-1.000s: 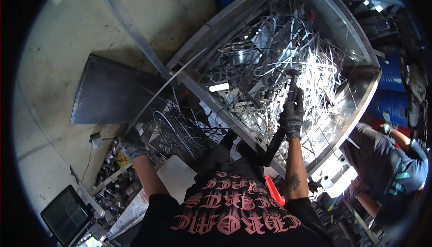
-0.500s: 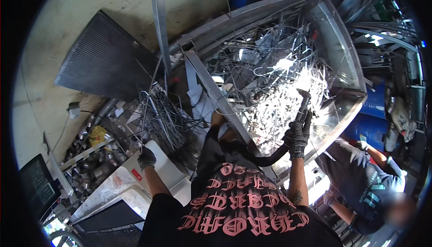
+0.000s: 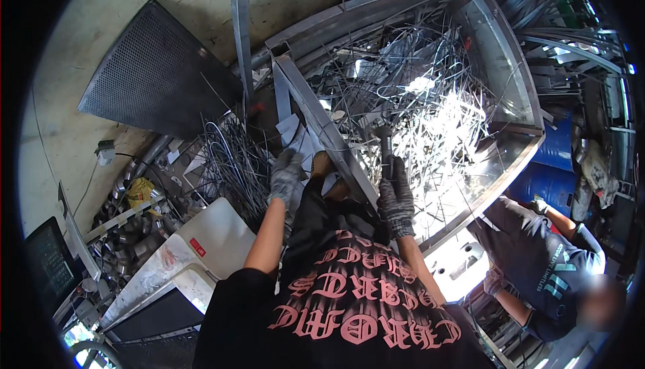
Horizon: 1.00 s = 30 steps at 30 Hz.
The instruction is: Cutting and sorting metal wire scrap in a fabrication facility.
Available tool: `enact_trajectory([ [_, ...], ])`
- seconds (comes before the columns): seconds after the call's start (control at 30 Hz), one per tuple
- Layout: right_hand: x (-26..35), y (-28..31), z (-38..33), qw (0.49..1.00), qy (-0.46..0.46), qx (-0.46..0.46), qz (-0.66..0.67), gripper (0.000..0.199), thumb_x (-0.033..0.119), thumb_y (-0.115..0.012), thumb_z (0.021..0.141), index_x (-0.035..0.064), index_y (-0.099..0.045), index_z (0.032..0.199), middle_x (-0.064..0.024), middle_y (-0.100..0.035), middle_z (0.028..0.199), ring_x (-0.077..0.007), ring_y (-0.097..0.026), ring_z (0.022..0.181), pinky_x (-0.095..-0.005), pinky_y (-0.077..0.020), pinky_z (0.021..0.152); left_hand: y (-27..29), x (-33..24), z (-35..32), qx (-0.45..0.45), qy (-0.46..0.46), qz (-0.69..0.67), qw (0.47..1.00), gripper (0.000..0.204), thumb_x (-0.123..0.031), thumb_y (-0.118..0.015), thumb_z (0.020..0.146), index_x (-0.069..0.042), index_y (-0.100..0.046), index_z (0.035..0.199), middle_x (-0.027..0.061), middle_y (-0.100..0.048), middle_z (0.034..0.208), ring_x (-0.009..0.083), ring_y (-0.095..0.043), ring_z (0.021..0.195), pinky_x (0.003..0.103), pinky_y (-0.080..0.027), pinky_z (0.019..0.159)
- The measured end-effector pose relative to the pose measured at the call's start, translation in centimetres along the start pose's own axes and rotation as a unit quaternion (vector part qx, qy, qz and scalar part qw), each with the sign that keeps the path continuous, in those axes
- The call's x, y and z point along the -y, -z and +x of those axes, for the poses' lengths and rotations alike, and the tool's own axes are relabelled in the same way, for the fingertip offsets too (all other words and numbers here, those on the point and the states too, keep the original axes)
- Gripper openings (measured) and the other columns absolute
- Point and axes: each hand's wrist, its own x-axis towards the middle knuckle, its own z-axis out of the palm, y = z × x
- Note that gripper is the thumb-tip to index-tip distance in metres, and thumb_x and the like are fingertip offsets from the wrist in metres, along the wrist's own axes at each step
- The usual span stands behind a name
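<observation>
Scrap metal strips (image 3: 430, 110) fill a large steel bin (image 3: 517, 93) that stands tilted in front of the person, its near rail running diagonally past both hands. The load is a loose tangle of thin, bright, bent offcuts and wire-like pieces, glaring white where light strikes the middle of the bin.

Right hand (image 3: 395, 194): gloved, fingers wrapped tight around a dark upright handle (image 3: 385, 142) at the near inner edge of the bin. The handle's upper end stands among the strips; what it joins to cannot be made out.

Left hand (image 3: 285, 175): gloved, fingers curled downward and close together, at the edge of a second heap of bent wire loops (image 3: 232, 160) lying outside the bin, to the left of the rail. Whether the fingers pinch a piece cannot be determined.

Progress, as a judgement: the bin is heavily loaded and the outside heap remains sizeable, so the sorting or transfer of scrap appears to be mid-course, with much material left on both sides of the rail.

Surroundings: a perforated metal sheet (image 3: 158, 73) lies on the concrete floor to the upper left. A white machine housing (image 3: 195, 241) sits lower left. A second person's gloved hand (image 3: 539, 204) shows at lower right, well apart from the handle.
</observation>
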Motion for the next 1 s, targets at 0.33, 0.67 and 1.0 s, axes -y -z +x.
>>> enact_trajectory([
  [0.33, 0.8, 0.8, 0.6, 0.996, -0.051, 0.036, 0.06, 0.059, 0.012, -0.054, 0.097, 0.0079, -0.033, 0.151, -0.0142, -0.051, 0.143, -0.0218, -0.053, 0.125, -0.0313, -0.042, 0.101, -7.3, -3.5, 3.6, 0.061, -0.067, 0.061, 0.994, 0.032, -0.029, -0.067, 0.087, -0.001, -0.068, 0.103, 0.0116, -0.071, 0.091, 0.0246, -0.066, 0.079, 0.035, -0.051, 0.07],
  [0.67, 1.5, -3.2, 5.1, 0.99, -0.049, 0.097, -0.088, 0.061, 0.018, -0.059, 0.093, 0.0145, -0.037, 0.149, -0.0211, -0.054, 0.136, -0.0378, -0.054, 0.123, -0.0413, -0.0454, 0.099, -7.6, -2.3, 2.1, 0.072, 0.106, -0.109, 0.986, 0.031, -0.029, -0.062, 0.091, 0.0, -0.07, 0.099, 0.0117, -0.072, 0.083, 0.0206, -0.068, 0.068, 0.035, -0.053, 0.063],
  [1.0, -1.0, -3.9, 6.6, 0.994, 0.026, 0.071, -0.085, 0.057, 0.016, -0.058, 0.093, 0.0146, -0.04, 0.147, -0.0206, -0.061, 0.129, -0.0343, -0.06, 0.117, -0.0378, -0.047, 0.095, -9.3, -1.2, 2.5, 0.088, 0.113, -0.137, 0.98, 0.033, -0.029, -0.063, 0.089, 0.002, -0.07, 0.097, 0.0152, -0.072, 0.082, 0.0253, -0.069, 0.071, 0.037, -0.053, 0.067],
])
